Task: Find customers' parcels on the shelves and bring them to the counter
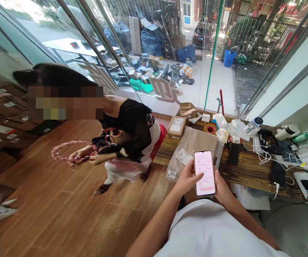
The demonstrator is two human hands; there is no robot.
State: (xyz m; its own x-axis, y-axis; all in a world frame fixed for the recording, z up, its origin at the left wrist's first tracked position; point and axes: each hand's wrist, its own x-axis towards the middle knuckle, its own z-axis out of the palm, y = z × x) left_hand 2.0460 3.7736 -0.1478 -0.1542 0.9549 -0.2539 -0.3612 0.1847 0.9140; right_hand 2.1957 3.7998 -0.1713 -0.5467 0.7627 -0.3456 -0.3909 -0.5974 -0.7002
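Note:
A smartphone (205, 175) with a lit white and pink screen is held upright in front of my white shirt. My left hand (188, 178) grips its left edge, the thumb lying over the screen. Along the right edge of the phone, my right hand (221, 187) is closed; most of its fingers are hidden behind it. Just beyond the phone a clear plastic mailer (179, 146) with white labels lies on the wooden table (246, 177). A small cardboard box (176, 126) stands past the mailer's far left corner.
To the left a person (127, 125) in a black top leans forward, holding a pink braided strap (71, 143). Tape (210, 129), white cables (266, 157) and a black phone (234, 153) lie on the table. Stacked cartons (4, 117) line the far left; a glass wall stands ahead.

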